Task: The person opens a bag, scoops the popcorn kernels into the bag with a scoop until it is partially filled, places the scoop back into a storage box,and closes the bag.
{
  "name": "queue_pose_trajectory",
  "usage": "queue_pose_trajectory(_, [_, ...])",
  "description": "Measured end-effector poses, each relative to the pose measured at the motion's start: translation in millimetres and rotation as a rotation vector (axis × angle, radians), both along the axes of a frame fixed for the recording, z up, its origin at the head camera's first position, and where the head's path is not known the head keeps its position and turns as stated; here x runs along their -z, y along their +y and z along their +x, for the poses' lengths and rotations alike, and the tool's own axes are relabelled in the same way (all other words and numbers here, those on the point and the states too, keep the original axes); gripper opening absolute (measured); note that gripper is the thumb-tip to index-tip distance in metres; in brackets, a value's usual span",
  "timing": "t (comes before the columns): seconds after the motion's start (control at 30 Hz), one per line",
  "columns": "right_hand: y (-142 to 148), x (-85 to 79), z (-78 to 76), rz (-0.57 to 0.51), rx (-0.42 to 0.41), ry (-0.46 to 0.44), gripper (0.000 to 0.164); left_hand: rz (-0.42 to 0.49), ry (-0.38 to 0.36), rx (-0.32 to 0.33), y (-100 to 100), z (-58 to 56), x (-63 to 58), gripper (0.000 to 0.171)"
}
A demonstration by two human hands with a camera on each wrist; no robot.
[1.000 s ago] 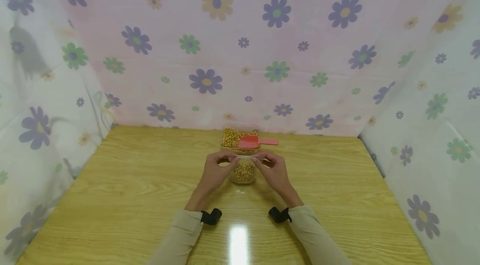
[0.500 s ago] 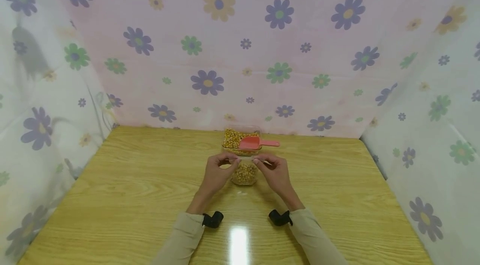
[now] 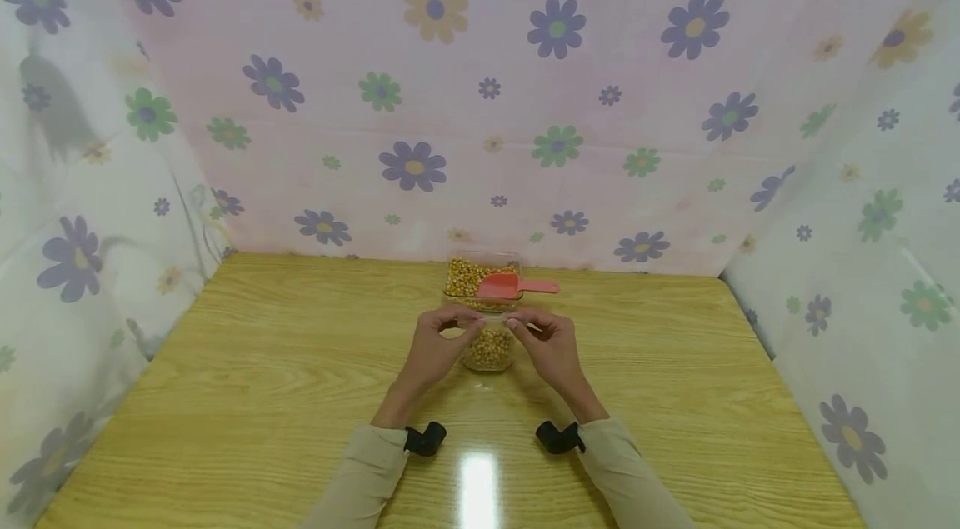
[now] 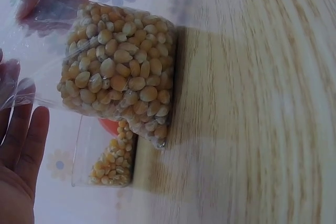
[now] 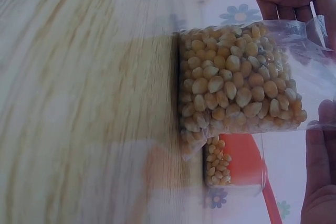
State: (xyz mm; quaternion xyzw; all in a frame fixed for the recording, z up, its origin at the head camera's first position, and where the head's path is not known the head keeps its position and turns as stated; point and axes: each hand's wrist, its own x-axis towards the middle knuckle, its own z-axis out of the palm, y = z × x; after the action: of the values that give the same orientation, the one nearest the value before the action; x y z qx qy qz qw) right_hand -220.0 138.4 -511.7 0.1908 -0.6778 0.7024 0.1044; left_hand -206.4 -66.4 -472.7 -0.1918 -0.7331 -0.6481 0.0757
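Note:
A clear plastic bag point(image 3: 489, 348) of yellow corn kernels stands upright on the table in front of me. My left hand point(image 3: 435, 346) pinches the left side of its top edge between thumb and fingers. On the opposite side, my right hand point(image 3: 553, 344) pinches the same edge. Both wrist views show kernels packed in the lower part of the bag point(image 4: 118, 61), with loose film above them. Its base sits on the wood in the right wrist view, where the right hand point(image 5: 319, 166) is partly cut off by the frame.
Just behind the bag is a clear rectangular container point(image 3: 486, 302) with more corn kernels point(image 3: 462, 272). A red scoop point(image 3: 498, 286) lies in it, handle sticking out to the right. Flowered cloth point(image 3: 480, 121) hangs behind and on both sides of the wooden table point(image 3: 300, 362).
The fingertips of both hands have come slightly closer together along the bag's top edge. Bag, container and scoop stay in place.

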Motion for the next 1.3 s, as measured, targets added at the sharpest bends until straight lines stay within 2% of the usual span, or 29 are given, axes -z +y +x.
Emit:
queue_pose_trajectory(0.27, [1, -0.9, 0.2, 0.002, -0.075, 0.028, 0.014, 0.003, 0.03, 0.003, 5, 0.0, -2.2, 0.01])
queue_pose_trajectory(0.5, [-3, -3.1, -1.0, 0.047, -0.059, 0.032, 0.013, -0.006, 0.08, -0.013, 9, 0.7, -1.0, 0.005])
queue_pose_trajectory(0.77, [-5, -7.3, 0.8, 0.085, -0.034, 0.003, 0.013, -0.018, 0.176, -0.024, 10, 0.6, 1.9, 0.009])
queue_pose_trajectory(0.9, [-5, -7.7, 1.1, 0.069, -0.044, 0.014, 0.013, -0.017, 0.162, -0.012, 10, 0.7, 2.0, 0.008])
queue_pose_trajectory(1.1, [-7, -6.2, 0.2, 0.073, -0.048, 0.041, 0.01, 0.025, 0.102, 0.046, 9, -1.5, 4.5, 0.009])
queue_pose_trajectory(1.17, [-10, -14.1, 4.5, 0.094, -0.031, 0.034, 0.008, 0.029, 0.102, 0.049, 9, -6.4, 14.1, 0.009])
queue_pose_trajectory(1.3, [-12, -17.3, 6.2, 0.138, -0.006, 0.029, 0.007, 0.009, 0.115, 0.043, 9, -15.1, 30.8, 0.007])
